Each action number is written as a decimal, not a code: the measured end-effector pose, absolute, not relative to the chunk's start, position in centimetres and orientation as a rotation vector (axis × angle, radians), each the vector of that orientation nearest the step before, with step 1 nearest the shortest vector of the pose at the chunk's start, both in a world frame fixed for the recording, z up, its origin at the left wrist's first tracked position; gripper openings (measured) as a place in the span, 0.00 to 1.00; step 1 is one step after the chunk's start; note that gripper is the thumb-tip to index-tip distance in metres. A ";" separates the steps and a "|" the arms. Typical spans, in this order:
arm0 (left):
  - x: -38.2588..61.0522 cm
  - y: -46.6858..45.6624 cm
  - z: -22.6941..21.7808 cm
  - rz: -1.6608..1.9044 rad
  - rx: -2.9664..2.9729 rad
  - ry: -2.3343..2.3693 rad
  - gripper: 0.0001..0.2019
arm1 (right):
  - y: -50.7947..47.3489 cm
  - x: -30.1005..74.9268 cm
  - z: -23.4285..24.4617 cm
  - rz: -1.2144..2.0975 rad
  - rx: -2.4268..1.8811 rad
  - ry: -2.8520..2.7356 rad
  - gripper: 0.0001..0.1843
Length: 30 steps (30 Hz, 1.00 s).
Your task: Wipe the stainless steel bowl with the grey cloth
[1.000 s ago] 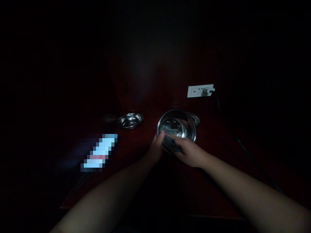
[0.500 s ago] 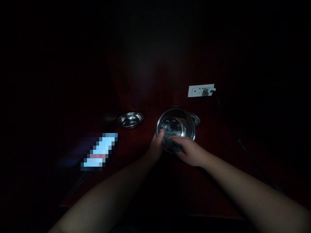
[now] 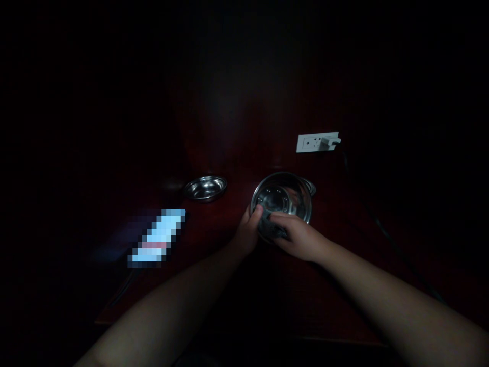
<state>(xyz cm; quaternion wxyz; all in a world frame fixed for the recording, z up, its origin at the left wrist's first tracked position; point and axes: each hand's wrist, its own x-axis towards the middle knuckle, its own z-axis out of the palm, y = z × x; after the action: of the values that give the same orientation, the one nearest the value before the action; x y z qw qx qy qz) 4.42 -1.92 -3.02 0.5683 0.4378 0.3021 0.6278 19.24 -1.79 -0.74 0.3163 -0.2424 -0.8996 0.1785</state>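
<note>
A shiny steel bowl (image 3: 284,196) is tilted toward me over a dark red table (image 3: 229,153). My left hand (image 3: 247,233) grips its near left rim, thumb on the edge. My right hand (image 3: 300,237) is closed on a grey cloth (image 3: 270,228), pressing it against the bowl's near rim. Behind the bowl, the edge of a second steel dish (image 3: 308,185) shows. The scene is very dark.
A shallow steel dish (image 3: 205,187) lies to the left. Nearer me on the left lies a bright blurred rectangle (image 3: 157,238). A white power strip (image 3: 318,142) with a plug sits at the back right; its black cable (image 3: 378,224) runs toward me along the right.
The bowl has shifted slightly right and turned in my hands. My right hand with the cloth has moved a little along the near rim.
</note>
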 end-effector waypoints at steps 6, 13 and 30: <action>4.4 -1.8 -3.3 1.475 1.045 0.718 0.23 | -1.7 19.2 -1.0 0.459 -0.680 -2.387 0.11; 4.3 -1.8 -3.2 1.453 1.049 0.727 0.24 | -1.8 19.2 -0.9 0.452 -0.672 -2.387 0.11; 4.5 -1.7 -3.3 1.467 1.021 0.702 0.23 | -2.0 19.1 -0.7 0.471 -0.657 -2.380 0.10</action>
<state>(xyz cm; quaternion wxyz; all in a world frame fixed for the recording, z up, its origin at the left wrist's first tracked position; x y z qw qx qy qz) 4.45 -1.74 -3.26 0.5735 0.4355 0.2995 0.6259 19.13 -2.03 -0.74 0.3090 -0.2487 -0.9005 0.1783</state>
